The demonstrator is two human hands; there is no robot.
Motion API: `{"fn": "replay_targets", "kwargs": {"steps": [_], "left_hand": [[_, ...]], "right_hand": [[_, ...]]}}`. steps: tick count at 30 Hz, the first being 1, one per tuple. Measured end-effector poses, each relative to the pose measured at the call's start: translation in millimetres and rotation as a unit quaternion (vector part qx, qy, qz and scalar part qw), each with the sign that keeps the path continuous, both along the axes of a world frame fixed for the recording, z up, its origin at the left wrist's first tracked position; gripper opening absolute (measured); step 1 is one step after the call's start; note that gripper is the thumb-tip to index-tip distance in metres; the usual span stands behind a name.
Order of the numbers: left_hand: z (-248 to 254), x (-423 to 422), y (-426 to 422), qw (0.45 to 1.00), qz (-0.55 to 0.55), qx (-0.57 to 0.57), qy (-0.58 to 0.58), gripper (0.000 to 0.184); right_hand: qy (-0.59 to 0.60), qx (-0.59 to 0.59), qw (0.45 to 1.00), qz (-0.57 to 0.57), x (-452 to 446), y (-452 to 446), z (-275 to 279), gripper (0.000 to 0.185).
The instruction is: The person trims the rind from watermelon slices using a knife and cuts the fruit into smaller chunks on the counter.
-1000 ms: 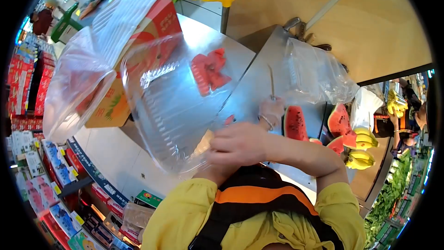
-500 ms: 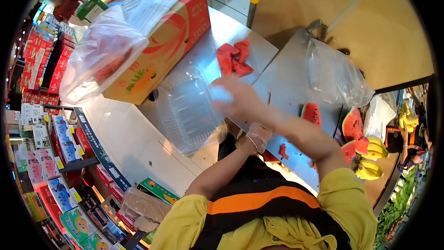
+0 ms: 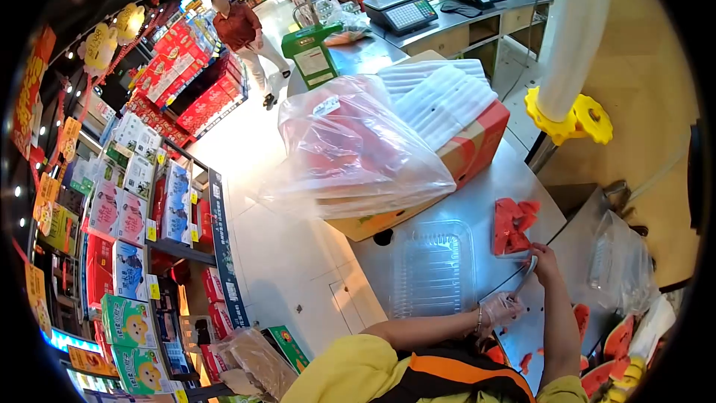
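My left hand (image 3: 500,310) wears a clear plastic glove and is held low over the metal counter, its fingers curled in; what they hold, if anything, I cannot make out. Bare, my right hand (image 3: 546,263) is closed on a thin pale strip (image 3: 529,272) whose kind does not show clearly. Just beyond those fingers lie cut red watermelon chunks (image 3: 513,225) in a small pile. To their left a clear plastic tray (image 3: 434,269) sits on the counter. Larger watermelon pieces (image 3: 617,339) with rind are at the right, beside bananas (image 3: 631,375).
A fruit carton (image 3: 477,151) carries a plastic bag (image 3: 362,153) and white foam nets (image 3: 440,104). Clear bags (image 3: 620,269) lie at the right, near a yellow roll holder (image 3: 568,121). Scales (image 3: 400,11) stand behind. A person (image 3: 240,33) is in the aisle.
The view has swung up and left, bringing in the scales and the aisle. My right hand has gone from above the clear tray to beside the watermelon chunks. The left hand stays low.
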State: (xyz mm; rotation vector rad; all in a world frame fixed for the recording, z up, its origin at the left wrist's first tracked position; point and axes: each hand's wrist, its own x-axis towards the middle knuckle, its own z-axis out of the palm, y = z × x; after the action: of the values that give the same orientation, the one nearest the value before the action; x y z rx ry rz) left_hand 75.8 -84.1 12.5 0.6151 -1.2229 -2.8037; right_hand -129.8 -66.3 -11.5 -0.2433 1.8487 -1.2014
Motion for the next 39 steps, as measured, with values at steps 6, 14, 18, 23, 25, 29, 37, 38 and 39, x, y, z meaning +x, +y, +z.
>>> {"fn": "replay_targets", "kwargs": {"steps": [6,14,18,23,25,29,37,38,39], "left_hand": [[13.5,-7.7,-27.5,0.988,0.0,-0.137,-0.076,0.023],[34.5,-8.0,-1.8,0.982,0.037,-0.141,0.116,0.029],[36.7,-25.6,68.1,0.987,-0.085,-0.132,0.013,0.034],[62.4,-23.2,143.2,0.925,-0.225,-0.261,0.161,0.039],[39.3,-22.5,178.2,0.941,-0.232,-0.208,0.131,0.043],[20.9,-57.5,167.5,0.891,-0.163,-0.394,0.156,0.048],[-30.3,-227.1,117.0,0.634,-0.255,-0.723,0.104,0.037],[-28.1,-231.5,121.5,0.634,-0.29,-0.716,0.04,0.039],[-18.3,-229.5,123.3,0.63,-0.299,-0.716,0.04,0.039]], "right_hand": [[-0.103,-0.096,0.982,-0.123,1.9,2.0,-14.8,0.02],[0.054,-0.087,0.991,0.084,131.4,140.3,116.4,0.042],[0.136,-0.062,0.989,-0.007,169.5,183.8,130.5,0.046],[0.195,-0.039,0.975,-0.102,195.3,270.4,118.1,0.046],[0.142,-0.114,0.962,-0.202,208.8,310.6,106.0,0.035],[0.023,-0.193,0.894,-0.403,225.3,382.0,84.6,0.023],[0.138,-0.088,0.894,-0.417,160.8,359.5,-7.7,0.03],[0.144,-0.126,0.866,-0.462,150.4,352.2,-6.8,0.027],[0.148,-0.16,0.834,-0.506,142.2,347.8,-5.1,0.024]]}}
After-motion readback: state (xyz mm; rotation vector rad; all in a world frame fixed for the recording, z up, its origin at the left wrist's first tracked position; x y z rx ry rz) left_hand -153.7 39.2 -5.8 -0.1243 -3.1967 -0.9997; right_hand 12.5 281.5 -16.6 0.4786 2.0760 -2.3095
